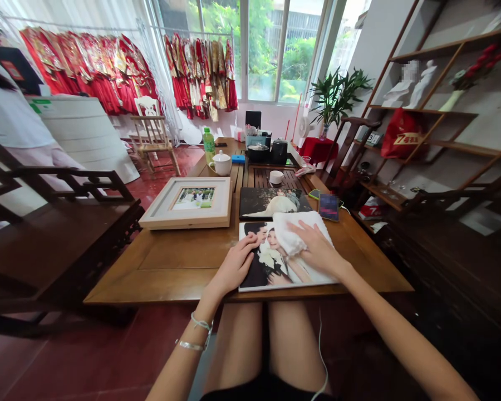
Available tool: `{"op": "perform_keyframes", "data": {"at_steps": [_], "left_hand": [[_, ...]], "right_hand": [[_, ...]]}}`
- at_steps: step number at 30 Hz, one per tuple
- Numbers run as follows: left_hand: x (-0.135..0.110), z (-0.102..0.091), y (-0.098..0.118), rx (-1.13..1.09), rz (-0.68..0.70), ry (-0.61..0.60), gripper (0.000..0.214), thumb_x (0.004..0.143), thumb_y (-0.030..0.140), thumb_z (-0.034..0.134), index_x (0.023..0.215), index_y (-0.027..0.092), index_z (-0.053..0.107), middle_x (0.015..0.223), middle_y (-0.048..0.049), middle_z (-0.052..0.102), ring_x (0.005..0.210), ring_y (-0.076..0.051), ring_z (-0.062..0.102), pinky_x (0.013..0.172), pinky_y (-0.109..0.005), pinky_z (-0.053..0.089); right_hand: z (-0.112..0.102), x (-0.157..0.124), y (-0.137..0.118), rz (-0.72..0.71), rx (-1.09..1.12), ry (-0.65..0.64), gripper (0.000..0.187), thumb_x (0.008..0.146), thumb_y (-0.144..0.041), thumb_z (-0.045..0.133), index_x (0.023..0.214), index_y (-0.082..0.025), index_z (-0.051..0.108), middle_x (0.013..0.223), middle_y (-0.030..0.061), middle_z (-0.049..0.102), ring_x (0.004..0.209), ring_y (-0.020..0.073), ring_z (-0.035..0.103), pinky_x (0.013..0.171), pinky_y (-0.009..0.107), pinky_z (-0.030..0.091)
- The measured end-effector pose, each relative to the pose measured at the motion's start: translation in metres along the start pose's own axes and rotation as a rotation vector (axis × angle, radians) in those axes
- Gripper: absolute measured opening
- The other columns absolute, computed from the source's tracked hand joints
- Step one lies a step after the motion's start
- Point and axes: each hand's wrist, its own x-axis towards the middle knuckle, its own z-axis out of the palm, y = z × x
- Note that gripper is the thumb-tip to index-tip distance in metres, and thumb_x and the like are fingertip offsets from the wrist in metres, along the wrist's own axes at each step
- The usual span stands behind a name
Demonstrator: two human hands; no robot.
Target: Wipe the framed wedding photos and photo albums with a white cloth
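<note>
A person's left hand point(237, 260) rests, released, on the left side of a white-edged rectangular photo panel point(271, 264) at the near edge of a brown wooden surface point(175, 259); the right hand point(318, 249) lies flat, fingers outstretched, over a fluffy white cloth point(283, 231) on the panel's upper right. Just beyond lies a dark rectangular photo print point(256, 203), with a pale wooden picture frame point(225, 206) to the left.
</note>
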Motion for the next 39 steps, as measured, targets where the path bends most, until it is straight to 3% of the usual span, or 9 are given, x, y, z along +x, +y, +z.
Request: {"op": "perform_keyframes", "data": {"at_steps": [4,7,14,17,24,28,31,34,39], "left_hand": [[0.0,0.0,0.001,-0.007,-0.009,0.002,0.036,0.095,0.02,0.039,0.127,0.021,0.055,0.143,-0.0114,0.048,0.139,-0.023,0.037,0.116,-0.05,0.029],[0.0,0.0,0.001,-0.015,-0.006,0.015,0.036,0.095,0.02,0.039,0.127,0.022,0.055,0.142,-0.0108,0.048,0.138,-0.023,0.038,0.116,-0.05,0.029],[0.0,0.002,0.0,0.032,-0.017,0.003,0.036,0.095,0.019,0.039,0.127,0.022,0.055,0.142,-0.0108,0.048,0.139,-0.023,0.036,0.116,-0.049,0.029],[0.0,0.001,0.0,0.032,-0.023,-0.003,0.035,0.095,0.022,0.04,0.127,0.022,0.055,0.142,-0.0109,0.048,0.139,-0.023,0.036,0.116,-0.048,0.028],[-0.001,-0.002,0.001,0.0,-0.019,-0.017,0.037,0.093,0.034,0.051,0.128,0.025,0.054,0.144,-0.0102,0.046,0.14,-0.024,0.035,0.116,-0.047,0.028],[-0.001,-0.002,0.0,0.01,-0.021,-0.019,0.036,0.093,0.033,0.05,0.128,0.024,0.054,0.144,-0.0111,0.046,0.139,-0.024,0.036,0.116,-0.047,0.029],[-0.001,-0.002,0.0,0.023,-0.034,-0.025,0.036,0.094,0.032,0.05,0.128,0.023,0.054,0.144,-0.0114,0.046,0.14,-0.024,0.035,0.116,-0.047,0.029],[-0.001,-0.002,0.002,0.028,-0.041,-0.027,0.036,0.094,0.032,0.049,0.128,0.023,0.054,0.144,-0.0111,0.046,0.14,-0.024,0.035,0.116,-0.047,0.028],[-0.001,-0.002,0.004,0.029,-0.032,-0.01,0.035,0.094,0.033,0.049,0.126,0.023,0.055,0.144,-0.0104,0.046,0.139,-0.025,0.036,0.116,-0.046,0.029]], "right_hand": [[-0.003,0.01,0.029,0.083,0.033,0.008,0.077,0.069,-0.007,0.044,0.145,-0.021,0.037,0.149,0.0076,0.04,0.144,0.0279,0.02,0.113,0.06,0.011],[-0.002,-0.003,0.03,0.027,0.024,0.02,0.078,0.065,-0.006,0.045,0.141,-0.02,0.043,0.148,0.0072,0.042,0.143,0.0264,0.021,0.114,0.059,0.01],[-0.007,-0.073,-0.039,-0.19,-0.002,-0.066,0.083,0.063,-0.007,0.046,0.143,-0.027,0.041,0.15,0.0043,0.04,0.144,0.0264,0.019,0.114,0.059,0.01],[-0.011,-0.081,-0.057,-0.236,0.023,-0.133,0.081,0.066,-0.007,0.047,0.143,-0.028,0.04,0.15,0.0022,0.039,0.144,0.0253,0.017,0.115,0.059,0.007],[-0.003,-0.018,-0.005,-0.072,0.063,-0.06,0.066,0.074,-0.014,0.05,0.138,-0.027,0.047,0.147,0.0052,0.044,0.143,0.0305,0.021,0.11,0.067,0.006],[-0.002,0.02,0.028,0.026,0.093,0.005,0.063,0.077,-0.014,0.048,0.14,-0.021,0.045,0.147,0.0096,0.043,0.142,0.0296,0.023,0.112,0.062,0.005],[-0.001,0.026,0.034,0.088,0.095,0.047,0.064,0.075,-0.012,0.047,0.139,-0.016,0.046,0.144,0.0123,0.047,0.141,0.0296,0.026,0.113,0.06,0.007],[0.0,0.009,0.025,0.052,0.068,0.047,0.069,0.07,-0.009,0.047,0.139,-0.019,0.047,0.145,0.0087,0.047,0.141,0.0296,0.026,0.114,0.06,0.01],[-0.003,-0.056,-0.018,-0.089,0.006,-0.034,0.085,0.06,-0.004,0.045,0.142,-0.027,0.042,0.15,0.0012,0.039,0.144,0.0285,0.018,0.114,0.061,0.009]]}}
